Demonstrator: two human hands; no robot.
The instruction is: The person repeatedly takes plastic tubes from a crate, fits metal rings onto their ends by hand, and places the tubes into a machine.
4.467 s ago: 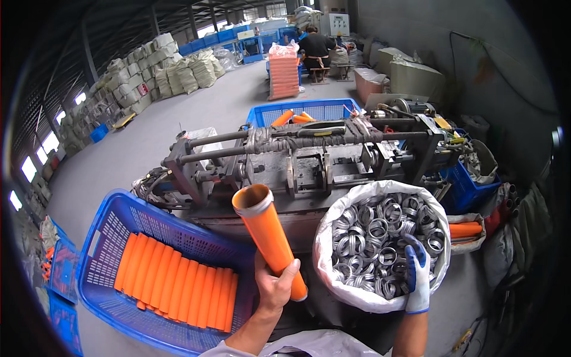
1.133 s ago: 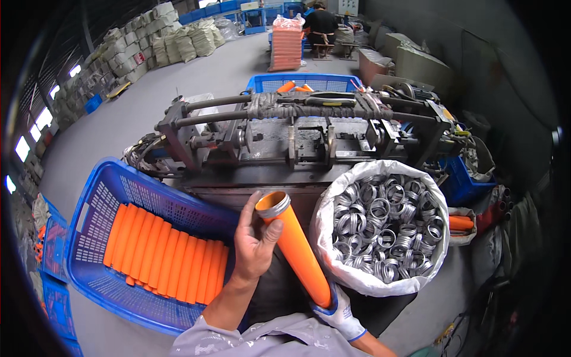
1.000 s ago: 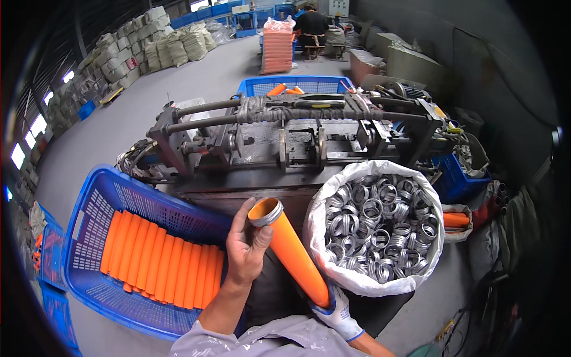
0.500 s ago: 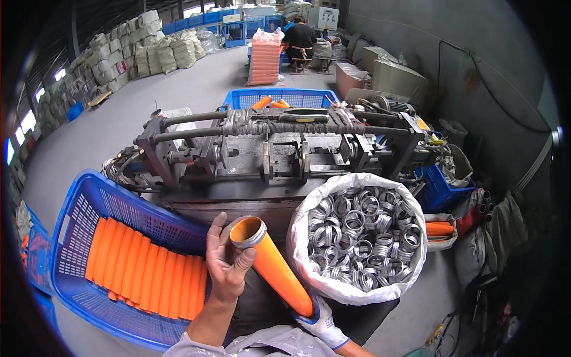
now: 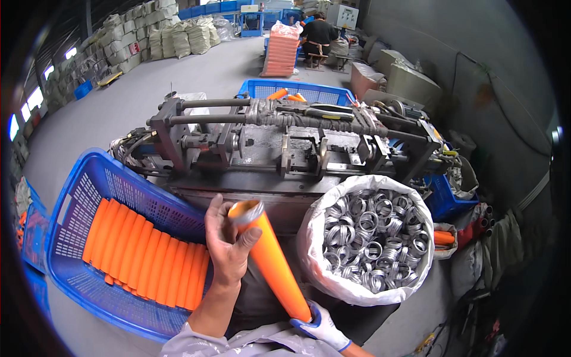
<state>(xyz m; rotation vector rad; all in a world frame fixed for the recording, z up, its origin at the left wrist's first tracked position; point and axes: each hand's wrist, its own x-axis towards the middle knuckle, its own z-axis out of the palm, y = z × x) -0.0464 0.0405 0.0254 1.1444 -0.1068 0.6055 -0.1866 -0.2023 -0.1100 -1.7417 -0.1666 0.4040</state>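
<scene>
An orange tube (image 5: 273, 268) slants across in front of me, its open top end wearing a grey metal ring (image 5: 248, 213). My bare left hand (image 5: 229, 241) is curled around that end, thumb on the near side and fingers on the far left side. Lower down, my right hand (image 5: 321, 328), in a white and blue glove, grips the tube's bottom end; some of its fingers are hidden. Just right of the tube stands a white sack (image 5: 309, 253) full of loose metal rings (image 5: 369, 222). A blue basket (image 5: 71, 285) on the left holds a row of orange tubes (image 5: 143, 262).
Beyond my hands a metal bench machine (image 5: 303, 157) with horizontal bars spans the view. Behind it sits another blue basket (image 5: 256, 89) with orange tubes. Farther off, a person (image 5: 319, 37) sits near a stack of wrapped orange tubes (image 5: 281, 50). White sacks (image 5: 184, 38) line the far left.
The view has shifted, so the machine and sack appear farther right. My left fingers have closed in nearer the tube's ringed end, and the tube stands somewhat steeper.
</scene>
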